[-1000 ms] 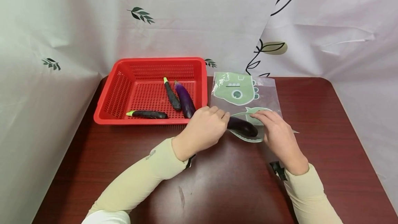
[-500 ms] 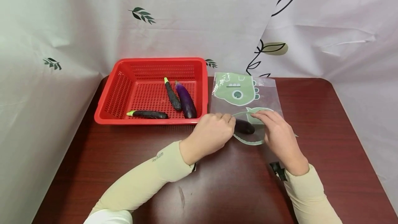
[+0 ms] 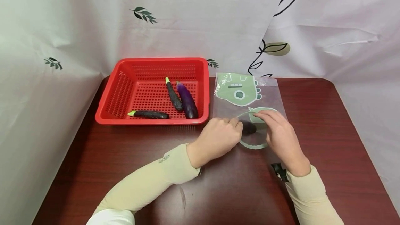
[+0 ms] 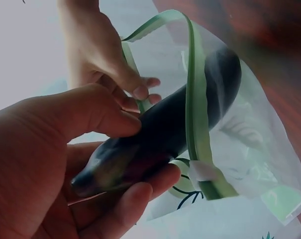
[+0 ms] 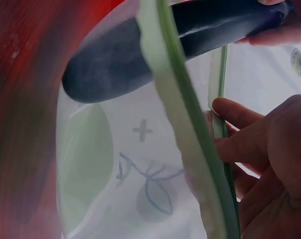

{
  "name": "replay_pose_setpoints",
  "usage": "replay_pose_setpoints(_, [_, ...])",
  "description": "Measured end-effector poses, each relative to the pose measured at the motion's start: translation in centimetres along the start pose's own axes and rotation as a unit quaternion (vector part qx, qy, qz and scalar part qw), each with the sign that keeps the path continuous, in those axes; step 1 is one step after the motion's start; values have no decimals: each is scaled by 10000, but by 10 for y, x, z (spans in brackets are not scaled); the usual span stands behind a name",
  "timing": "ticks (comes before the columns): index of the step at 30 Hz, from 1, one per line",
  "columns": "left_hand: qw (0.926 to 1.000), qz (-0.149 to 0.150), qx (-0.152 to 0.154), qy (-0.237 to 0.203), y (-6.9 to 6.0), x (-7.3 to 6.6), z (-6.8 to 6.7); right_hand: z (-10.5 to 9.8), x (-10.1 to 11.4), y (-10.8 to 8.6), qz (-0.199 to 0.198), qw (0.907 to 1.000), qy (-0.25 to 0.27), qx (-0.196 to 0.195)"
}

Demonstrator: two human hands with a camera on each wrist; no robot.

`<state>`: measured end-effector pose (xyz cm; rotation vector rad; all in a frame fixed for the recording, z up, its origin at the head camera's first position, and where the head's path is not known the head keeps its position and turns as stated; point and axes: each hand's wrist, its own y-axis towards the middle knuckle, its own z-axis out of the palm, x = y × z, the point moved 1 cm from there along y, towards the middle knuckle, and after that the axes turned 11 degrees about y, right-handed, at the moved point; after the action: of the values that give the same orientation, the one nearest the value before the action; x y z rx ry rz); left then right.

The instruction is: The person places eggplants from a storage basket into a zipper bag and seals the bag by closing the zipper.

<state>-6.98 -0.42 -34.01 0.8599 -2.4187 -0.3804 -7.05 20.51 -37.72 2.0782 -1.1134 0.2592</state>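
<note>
Left hand (image 3: 215,138): your fingers pinch the eggplant's (image 4: 162,127) stem end, blunt end inside the bag (image 3: 247,100). Right hand (image 3: 282,138): pinching its green rim (image 5: 167,74). Loosen that and the mouth could sag, snagging you. Count: one bag; one basket (image 3: 150,122) holding one purple eggplant (image 3: 188,101), two slim green-tipped vegetables (image 3: 174,96).

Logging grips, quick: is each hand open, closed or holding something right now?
Left hand: holding an eggplant.
Right hand: holding the clear bag by its green rim.
</note>
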Motion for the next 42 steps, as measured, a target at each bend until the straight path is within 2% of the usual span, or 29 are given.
replay_pose_setpoints(6, [9997,70,43,230,3,-7,1,0,1,0,40,10000,6,-20])
replay_pose_setpoints(13, [9992,-14,-6,390,4,-15,6,1,1,-1,39,10000,-17,-80])
replay_pose_setpoints(22, [9973,-249,-374,580,7,-26,14,1,3,-1,-53,9999,-28,-138])
replay_pose_setpoints(26, [9973,-183,-246,661,9,-32,14,0,4,-1,-79,9998,-25,-195])
replay_pose_setpoints(31, [9945,-48,4,1045,9,-41,13,0,5,0,-69,9997,-10,-217])
replay_pose_setpoints(36, [9926,-175,194,1185,11,-49,12,0,6,0,-76,9997,-5,-225])
replay_pose_setpoints(42, [9913,-351,443,1192,12,-58,18,-1,7,0,-68,9997,29,-216])
